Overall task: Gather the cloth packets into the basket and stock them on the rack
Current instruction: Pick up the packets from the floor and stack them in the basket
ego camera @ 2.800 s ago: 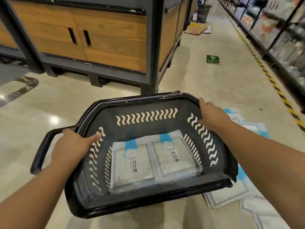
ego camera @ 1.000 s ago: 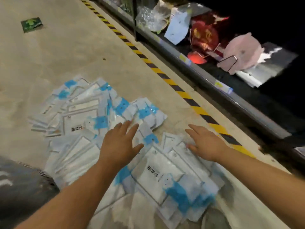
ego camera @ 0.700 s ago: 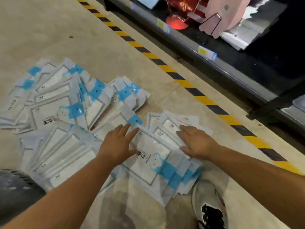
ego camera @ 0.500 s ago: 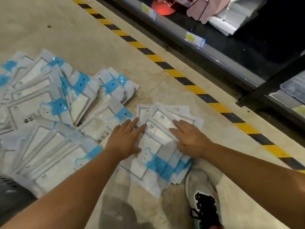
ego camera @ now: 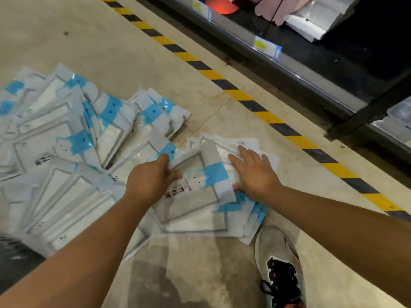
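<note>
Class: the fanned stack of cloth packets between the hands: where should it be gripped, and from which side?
Probably its side edges, from left and right: the stack lies flat and fanned, so inward pressure squares it. The left hand grips one edge.

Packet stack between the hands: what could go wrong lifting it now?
The packet stack is fanned out, not squared; with the left hand gripping one edge and the right hand flat on top, lower packets may slip out on lifting. The shoe sits beside the stack's corner and could tread on it.
</note>
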